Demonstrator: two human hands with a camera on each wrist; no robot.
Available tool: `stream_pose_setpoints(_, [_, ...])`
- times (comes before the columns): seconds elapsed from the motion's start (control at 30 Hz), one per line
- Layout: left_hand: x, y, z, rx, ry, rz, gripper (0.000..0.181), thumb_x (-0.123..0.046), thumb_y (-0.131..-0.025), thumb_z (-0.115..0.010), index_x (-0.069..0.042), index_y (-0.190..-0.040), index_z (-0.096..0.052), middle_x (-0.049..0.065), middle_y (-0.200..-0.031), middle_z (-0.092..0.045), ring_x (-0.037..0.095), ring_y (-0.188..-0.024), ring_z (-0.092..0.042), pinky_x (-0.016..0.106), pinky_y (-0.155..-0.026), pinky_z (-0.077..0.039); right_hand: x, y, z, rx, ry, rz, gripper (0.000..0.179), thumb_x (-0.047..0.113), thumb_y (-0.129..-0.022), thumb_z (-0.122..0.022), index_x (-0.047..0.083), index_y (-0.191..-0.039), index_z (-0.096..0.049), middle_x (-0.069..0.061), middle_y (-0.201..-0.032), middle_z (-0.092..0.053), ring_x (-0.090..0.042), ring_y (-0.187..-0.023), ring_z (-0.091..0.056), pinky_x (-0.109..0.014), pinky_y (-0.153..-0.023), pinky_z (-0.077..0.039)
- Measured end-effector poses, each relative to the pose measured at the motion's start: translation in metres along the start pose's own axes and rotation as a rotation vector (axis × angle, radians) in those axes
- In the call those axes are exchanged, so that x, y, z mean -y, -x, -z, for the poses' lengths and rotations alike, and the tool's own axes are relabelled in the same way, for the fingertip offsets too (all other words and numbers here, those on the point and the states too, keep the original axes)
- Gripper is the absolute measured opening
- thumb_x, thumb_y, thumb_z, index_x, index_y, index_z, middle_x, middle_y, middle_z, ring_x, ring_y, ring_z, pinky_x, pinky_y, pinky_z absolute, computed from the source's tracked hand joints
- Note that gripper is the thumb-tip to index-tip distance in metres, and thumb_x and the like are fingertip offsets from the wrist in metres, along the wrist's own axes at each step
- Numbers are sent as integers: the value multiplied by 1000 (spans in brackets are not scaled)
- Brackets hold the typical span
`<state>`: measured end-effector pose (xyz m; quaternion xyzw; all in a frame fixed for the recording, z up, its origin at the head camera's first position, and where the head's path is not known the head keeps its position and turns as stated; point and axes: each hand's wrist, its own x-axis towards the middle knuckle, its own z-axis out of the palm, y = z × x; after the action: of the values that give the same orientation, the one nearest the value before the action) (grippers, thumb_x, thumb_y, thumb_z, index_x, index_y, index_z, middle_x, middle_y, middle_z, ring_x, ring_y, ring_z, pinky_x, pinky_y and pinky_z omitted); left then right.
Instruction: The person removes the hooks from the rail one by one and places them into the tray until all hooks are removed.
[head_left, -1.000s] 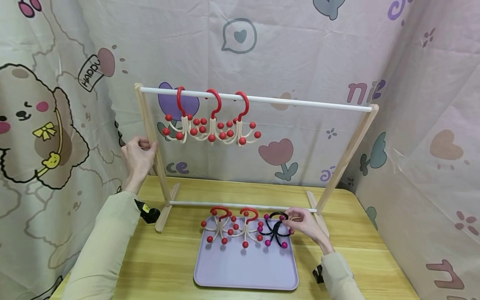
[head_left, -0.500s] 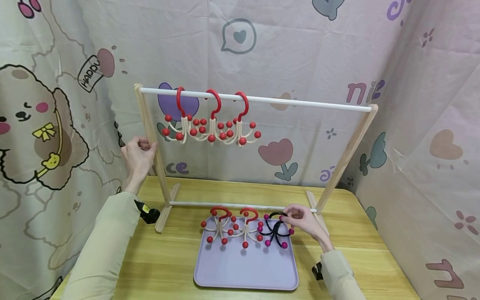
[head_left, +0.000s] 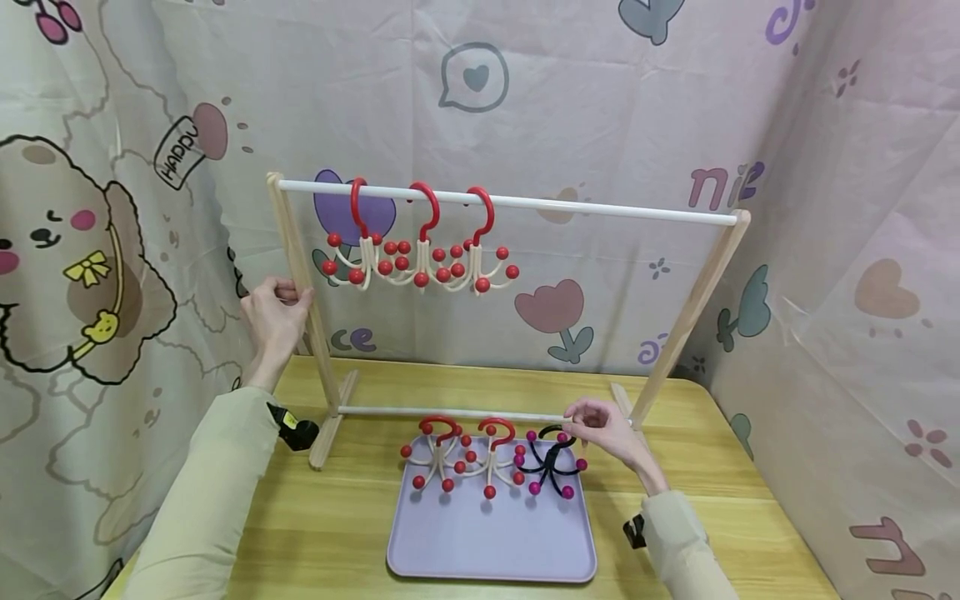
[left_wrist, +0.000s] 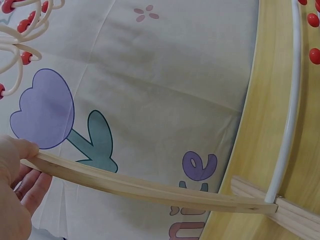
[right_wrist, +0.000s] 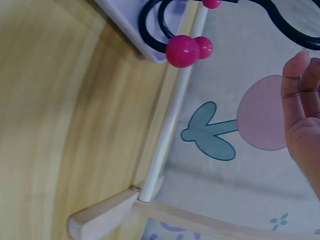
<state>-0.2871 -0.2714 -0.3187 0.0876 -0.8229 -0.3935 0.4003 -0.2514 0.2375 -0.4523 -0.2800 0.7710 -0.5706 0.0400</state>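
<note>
At the left of the wooden rack, my left hand holds the upright side post between thumb and fingers. Three claw hangers with red hooks, cream arms and red balls hang from the white top rod, toward its left. Below, a lilac tray carries two more red-hooked hangers and a black hanger with magenta balls along its back. My right hand is at the black hook, thumb and fingers spaced apart; the right wrist view shows the fingertips just beside the hook.
A white lower rod runs between the rack's feet behind the tray. The rack stands on a wood-grain table. Patterned cloth surrounds the table at the back and sides.
My right hand has lifted slightly from around the black hook, while the hanger stays in place. The left hand keeps its hold on the post. The head view has tilted slightly.
</note>
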Motion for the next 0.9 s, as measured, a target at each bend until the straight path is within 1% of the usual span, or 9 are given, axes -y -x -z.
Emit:
stream_pose_setpoints(0.23, [-1,0,1,5,-4,10,27,-19,-92,-71,5,-103,-70,26,-95,-73,-20,-59,-36,21,-74,-36,8,-9,4,-5,0,54,18,-2,-91,-66,-13,-104,-61,6,-71,-59,0,-60,-57,-23,-54,-50])
stream_pose_setpoints(0.3, [-1,0,1,5,-9,11,26,-19,-92,-70,5,-102,-70,25,-95,-73,-19,-60,-36,21,-74,-36,11,-11,5,-21,19,69,17,-3,-90,-67,-12,-103,-62,3,-70,-61,-2,-59,-57,-22,-53,-50])
stream_pose_setpoints(0.47, [0,0,-1,3,-14,11,26,-18,-92,-70,6,-103,-70,25,-94,-73,-13,-62,-39,21,-74,-37,25,-21,9,-54,67,75,16,0,-90,-69,-8,-103,-65,2,-70,-62,-10,-59,-58,-23,-54,-50])
stream_pose_setpoints(0.53, [1,0,-1,3,-13,11,26,-18,-92,-70,6,-103,-70,25,-94,-73,-10,-64,-40,21,-74,-37,31,-26,11,-49,55,79,17,1,-91,-68,-10,-104,-64,3,-71,-61,-13,-59,-57,-24,-55,-49])
stream_pose_setpoints(0.57, [1,0,-1,3,-14,12,26,-18,-92,-70,6,-103,-70,25,-94,-73,-10,-64,-41,22,-74,-37,34,-29,12,-47,44,87,18,0,-91,-68,-11,-104,-63,3,-70,-61,-11,-58,-56,-24,-54,-49])
stream_pose_setpoints(0.63, [1,0,-1,5,-17,15,26,-18,-92,-70,6,-103,-70,25,-95,-73,-9,-64,-41,22,-74,-37,39,-34,13,-55,32,108,16,-1,-91,-67,-10,-104,-63,3,-70,-61,-14,-57,-55,-24,-54,-48])
stream_pose_setpoints(0.77, [0,0,0,7,-27,22,27,-19,-92,-70,5,-103,-70,25,-95,-73,-12,-62,-39,22,-74,-37,53,-44,16,-91,37,123,15,-1,-91,-68,-7,-104,-64,8,-69,-62,-9,-56,-54,-23,-54,-48])
stream_pose_setpoints(0.83, [0,0,0,4,-26,21,27,-19,-92,-70,5,-102,-70,25,-95,-73,-12,-61,-39,22,-74,-37,60,-49,17,-106,45,126,15,0,-92,-68,-7,-105,-64,7,-68,-61,-7,-56,-53,-23,-53,-47])
stream_pose_setpoints(0.9, [-1,0,0,1,-21,19,26,-19,-92,-71,6,-102,-70,26,-95,-73,-13,-61,-38,20,-72,-37,69,-53,18,-116,53,123,17,1,-92,-68,-7,-106,-64,4,-68,-60,-4,-56,-52,-23,-52,-45])
